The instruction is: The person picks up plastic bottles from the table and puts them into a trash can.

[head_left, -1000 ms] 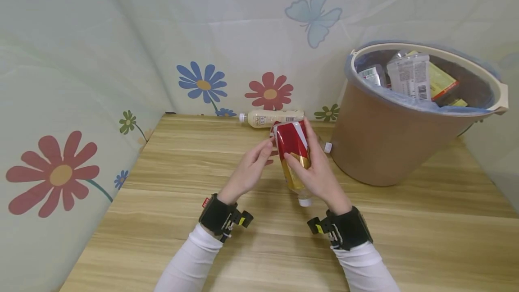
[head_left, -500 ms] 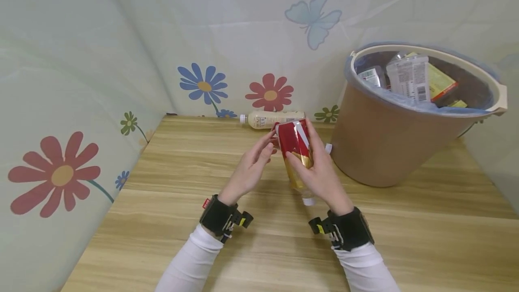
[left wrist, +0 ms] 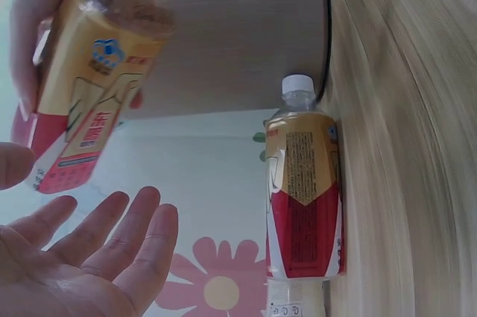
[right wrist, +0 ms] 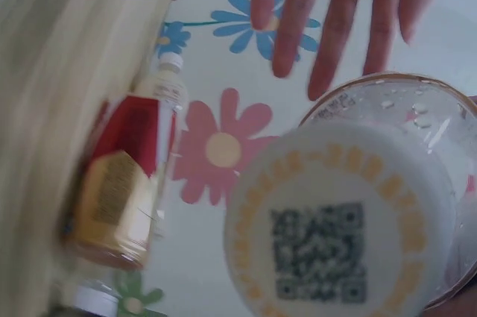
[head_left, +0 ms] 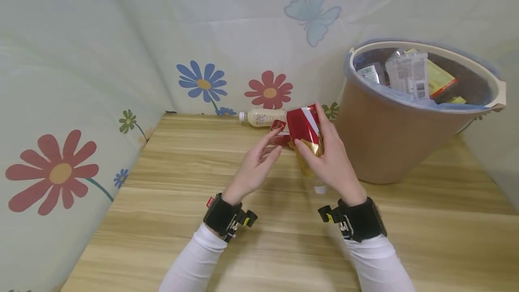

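My right hand [head_left: 334, 163] grips a clear plastic bottle [head_left: 304, 125] with a red and gold label, held above the table, its white cap [head_left: 320, 187] toward me. That cap, printed with a square code, fills much of the right wrist view. My left hand [head_left: 252, 168] is held beside the bottle, fingers extended; the left wrist view shows a gap between its fingertips and the bottle. Behind lies a second red and gold bottle [left wrist: 304, 190], partly hidden in the head view. A pale-labelled bottle [head_left: 263, 117] lies by the wall, its right end hidden.
A brown bin [head_left: 373, 143] with a blue liner stands at the right. Inside it are a clear plastic package [head_left: 407, 75], a yellow box [head_left: 439, 78] and other packaging. A flower-printed sheet [head_left: 227, 21] hangs behind the wooden table [head_left: 170, 166].
My right hand has moved right and slightly up with the bottle, away from the left hand. The left hand has shifted slightly right, and more of the second red bottle shows.
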`<state>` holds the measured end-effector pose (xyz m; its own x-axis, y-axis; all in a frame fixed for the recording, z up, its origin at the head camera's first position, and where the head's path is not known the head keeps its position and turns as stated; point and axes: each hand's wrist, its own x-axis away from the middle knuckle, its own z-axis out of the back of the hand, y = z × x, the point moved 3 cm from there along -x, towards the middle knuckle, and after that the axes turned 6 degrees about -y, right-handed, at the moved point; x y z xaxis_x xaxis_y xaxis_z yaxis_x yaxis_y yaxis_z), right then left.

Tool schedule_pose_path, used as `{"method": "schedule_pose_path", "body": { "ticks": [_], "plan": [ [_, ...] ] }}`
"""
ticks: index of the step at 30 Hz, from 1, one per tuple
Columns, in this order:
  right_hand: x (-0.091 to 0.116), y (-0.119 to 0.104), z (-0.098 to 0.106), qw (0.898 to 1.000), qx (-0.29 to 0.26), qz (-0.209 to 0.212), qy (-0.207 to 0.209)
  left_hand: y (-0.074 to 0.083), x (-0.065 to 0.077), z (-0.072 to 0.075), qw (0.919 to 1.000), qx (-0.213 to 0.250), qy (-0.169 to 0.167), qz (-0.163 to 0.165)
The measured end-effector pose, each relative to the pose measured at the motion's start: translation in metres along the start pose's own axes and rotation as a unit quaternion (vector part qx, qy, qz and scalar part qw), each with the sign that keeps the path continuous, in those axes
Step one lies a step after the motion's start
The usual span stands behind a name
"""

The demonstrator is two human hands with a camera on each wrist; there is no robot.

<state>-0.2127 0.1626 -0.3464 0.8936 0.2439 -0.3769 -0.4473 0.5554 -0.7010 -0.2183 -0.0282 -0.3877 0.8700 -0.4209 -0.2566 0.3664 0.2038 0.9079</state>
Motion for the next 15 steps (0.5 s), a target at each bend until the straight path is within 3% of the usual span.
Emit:
{"method": "schedule_pose_path", "body": {
  "ticks": [9,15],
  "plan": [
    [-0.029,-0.041,0.062,0.993,0.098,0.06,0.032,0.02,-0.011,-0.009,0.9995,0.005,-0.017,-0.025],
    [-0.042,-0.069,0.11,0.985,0.124,0.089,0.077,0.029,-0.013,-0.015,0.9993,-0.003,-0.018,-0.032]
  ]
}}
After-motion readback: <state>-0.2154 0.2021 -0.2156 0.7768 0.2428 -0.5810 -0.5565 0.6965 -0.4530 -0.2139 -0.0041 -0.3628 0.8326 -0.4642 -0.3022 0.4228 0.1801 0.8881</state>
